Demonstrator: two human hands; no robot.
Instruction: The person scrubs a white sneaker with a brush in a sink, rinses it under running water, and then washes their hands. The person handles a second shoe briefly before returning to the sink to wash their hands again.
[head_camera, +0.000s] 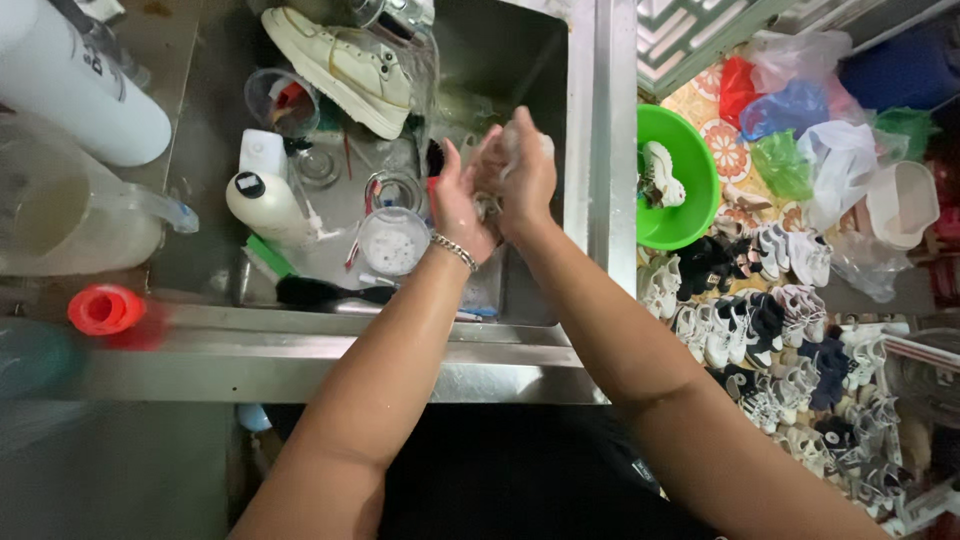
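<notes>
Two hands meet over the steel sink (580, 150): left hand (458, 205) and right hand (525, 175) press closed around a small soapy item (490, 205), its kind unclear. It looks soft, light and slippery, best pinched between palms. A white shoe (340, 65) lies at the sink's far end.

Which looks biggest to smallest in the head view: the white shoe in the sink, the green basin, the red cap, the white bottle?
1. Green basin and white shoe: look alike in size, no ranking.
2. White bottle.
3. Red cap, though it sits nearer the camera.
</notes>
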